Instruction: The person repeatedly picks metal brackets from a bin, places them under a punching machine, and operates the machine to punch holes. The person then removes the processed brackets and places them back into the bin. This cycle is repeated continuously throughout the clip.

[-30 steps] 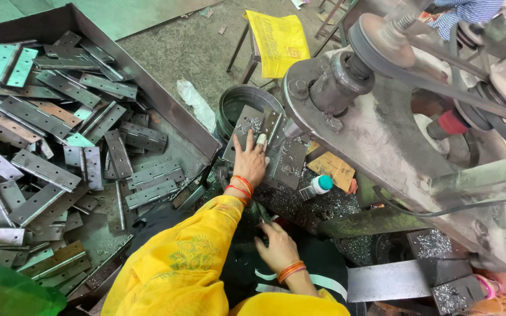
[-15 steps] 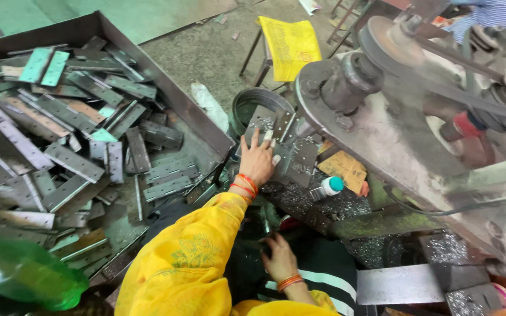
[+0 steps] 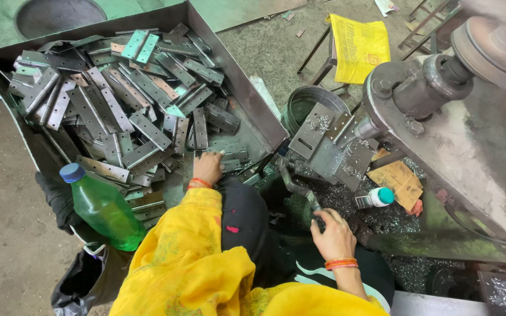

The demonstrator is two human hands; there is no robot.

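My left hand [image 3: 207,168] reaches into the near corner of a large metal tray [image 3: 253,111] heaped with several grey hinge plates [image 3: 142,126]. Its fingers curl down onto the plates, and I cannot tell whether they grip one. My right hand [image 3: 334,235] is closed around a dark bent metal lever [image 3: 296,182] at the foot of a heavy machine [image 3: 458,134]. Just beyond the lever, perforated steel plates [image 3: 326,143] lean against the machine's spindle, dusted with shavings. Yellow sleeves cover both my arms, and orange bangles ring both wrists.
A green plastic bottle [image 3: 103,209] stands by the tray's near edge, above a black bag [image 3: 80,281]. A round metal bucket [image 3: 307,102], a yellow bag on a stool [image 3: 359,47], a small teal-capped bottle [image 3: 376,198], cardboard [image 3: 398,178] and piled metal shavings [image 3: 346,205] surround the machine.
My left hand left the steel plates at the machine and swung left into the tray of hinge plates. My right hand rose to grip the lever. My view turned left.
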